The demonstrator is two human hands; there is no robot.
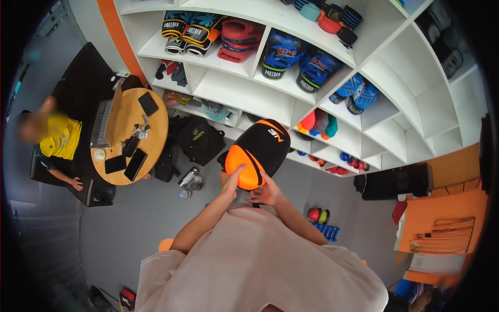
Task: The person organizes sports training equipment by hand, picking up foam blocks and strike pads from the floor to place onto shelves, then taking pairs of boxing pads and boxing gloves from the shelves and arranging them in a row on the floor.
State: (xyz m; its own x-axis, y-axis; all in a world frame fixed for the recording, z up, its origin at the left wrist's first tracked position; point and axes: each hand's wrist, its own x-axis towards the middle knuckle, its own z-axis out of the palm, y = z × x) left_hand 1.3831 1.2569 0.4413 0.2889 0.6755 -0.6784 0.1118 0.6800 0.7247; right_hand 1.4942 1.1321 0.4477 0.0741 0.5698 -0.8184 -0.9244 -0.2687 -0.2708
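An orange and black focus mitt (274, 139) is held out in front of my body, its black padded end pointing away and its orange part nearer me. Whether it is one mitt or two stacked together, I cannot tell. My left hand (232, 180) grips the near left side, with the thumb lying on the orange part. On the near right edge, my right hand (266, 192) presses its thumb against the mitt, with its other fingers curled at the lower edge. A dark strap hangs just below that hand.
White shelves (228, 96) with boxing gloves (283, 54) stand ahead. At left, a person in a yellow shirt (62, 138) sits by a round table (150, 125) bearing a laptop (104, 119) and phones. A black backpack (200, 140), bottles (189, 179) and blue dumbbells (327, 231) are on the floor.
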